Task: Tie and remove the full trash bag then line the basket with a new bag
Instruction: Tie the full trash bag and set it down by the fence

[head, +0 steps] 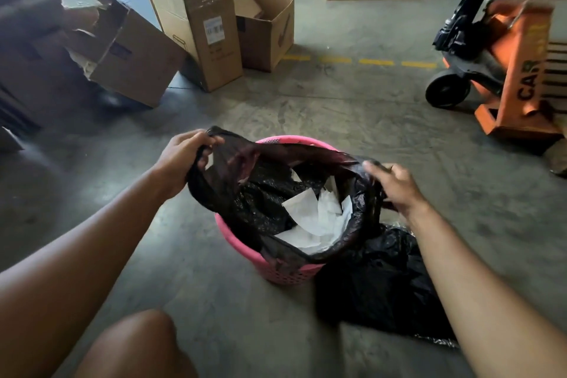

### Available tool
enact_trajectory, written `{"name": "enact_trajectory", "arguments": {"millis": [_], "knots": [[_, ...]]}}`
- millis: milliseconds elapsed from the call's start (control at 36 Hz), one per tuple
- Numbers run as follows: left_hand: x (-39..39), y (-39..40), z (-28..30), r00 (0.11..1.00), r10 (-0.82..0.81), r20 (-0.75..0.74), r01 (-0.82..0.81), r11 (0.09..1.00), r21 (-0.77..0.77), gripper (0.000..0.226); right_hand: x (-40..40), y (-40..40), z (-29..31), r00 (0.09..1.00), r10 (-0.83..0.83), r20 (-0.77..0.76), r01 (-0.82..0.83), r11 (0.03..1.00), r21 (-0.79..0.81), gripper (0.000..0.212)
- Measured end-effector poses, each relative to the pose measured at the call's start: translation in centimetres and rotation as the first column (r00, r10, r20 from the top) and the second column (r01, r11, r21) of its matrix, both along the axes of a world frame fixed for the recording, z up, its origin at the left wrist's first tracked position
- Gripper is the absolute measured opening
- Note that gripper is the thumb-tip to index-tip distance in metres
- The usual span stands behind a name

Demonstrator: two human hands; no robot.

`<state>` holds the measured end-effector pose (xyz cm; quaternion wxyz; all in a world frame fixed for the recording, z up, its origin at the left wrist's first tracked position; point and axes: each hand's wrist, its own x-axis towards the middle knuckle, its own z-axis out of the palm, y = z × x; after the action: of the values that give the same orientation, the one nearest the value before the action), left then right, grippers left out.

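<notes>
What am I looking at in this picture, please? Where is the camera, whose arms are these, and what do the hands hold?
There is no machine here. A person wears one wide-angle camera on the head, so you look down along that person's own bare arms.

The left hand and the right hand each grip one side of the rim of a black plastic trash bag. The bag sits in a round pink plastic basket and holds white paper scraps. It is open, not yet tied.

On the grey concrete floor, right of the basket, lies another crumpled black plastic bag. Farther away stand open brown cardboard boxes and an orange pallet jack. A bare knee shows at the bottom.
</notes>
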<state>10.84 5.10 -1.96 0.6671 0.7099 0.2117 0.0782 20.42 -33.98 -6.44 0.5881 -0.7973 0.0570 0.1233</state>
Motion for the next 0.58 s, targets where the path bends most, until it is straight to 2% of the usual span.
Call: {"name": "enact_trajectory", "arguments": {"millis": [28,56,111,194,278,333,417,472,500,556,583], "knots": [[-0.6,0.3,-0.6,1.0,0.011,-0.018,-0.01,0.998,0.055,0.018,-1.0,-0.4,0.2,0.997,0.068,-0.038,-0.073,0.989,-0.126,0.057],[-1.1,0.4,-1.1,0.999,0.018,-0.034,-0.014,0.993,0.121,0.017,-1.9,-0.7,0.2,0.987,0.138,-0.077,-0.153,0.958,-0.243,0.06],[-2.4,0.4,-1.9,0.997,0.01,-0.074,0.007,0.974,0.225,0.019,-3.8,-1.0,0.6,0.953,0.235,-0.189,-0.292,0.877,-0.382,0.048],[-4.7,0.6,-2.6,0.981,-0.112,-0.161,0.152,0.952,0.267,0.026,-5.2,-2.0,-0.1,0.931,0.232,-0.281,-0.322,0.884,-0.337,0.021],[-6.9,1.5,-2.4,0.96,-0.182,-0.213,0.241,0.925,0.295,0.036,-5.4,-4.1,-0.5,0.965,0.172,-0.197,-0.234,0.905,-0.355,0.015],[-7.8,2.2,-1.6,0.977,-0.154,-0.149,0.188,0.95,0.25,0.036,-5.2,-5.0,0.6,0.991,0.093,-0.099,-0.112,0.97,-0.216,0.016],[-7.6,2.4,0.6,0.995,-0.086,0.05,0.085,0.996,0.018,0.029,-4.1,-4.9,3.5,0.995,-0.084,0.048,0.079,0.993,0.093,0.023],[-6.7,1.8,1.9,0.988,-0.083,0.133,0.094,0.993,-0.075,0.029,-2.8,-4.0,4.9,0.973,-0.115,0.202,0.095,0.99,0.108,0.026],[-6.0,1.2,2.3,0.982,-0.083,0.17,0.101,0.99,-0.102,0.036,-2.3,-3.2,5.4,0.962,-0.11,0.251,0.086,0.991,0.104,0.025],[-4.5,-0.5,2.8,0.977,-0.075,0.202,0.108,0.982,-0.156,0.052,-1.8,-0.9,6.4,0.947,-0.088,0.31,0.045,0.989,0.142,0.02],[-3.8,-1.4,2.8,0.976,-0.078,0.205,0.119,0.974,-0.195,0.048,-1.6,0.3,6.8,0.946,-0.077,0.316,0.019,0.983,0.183,0.017]]}}
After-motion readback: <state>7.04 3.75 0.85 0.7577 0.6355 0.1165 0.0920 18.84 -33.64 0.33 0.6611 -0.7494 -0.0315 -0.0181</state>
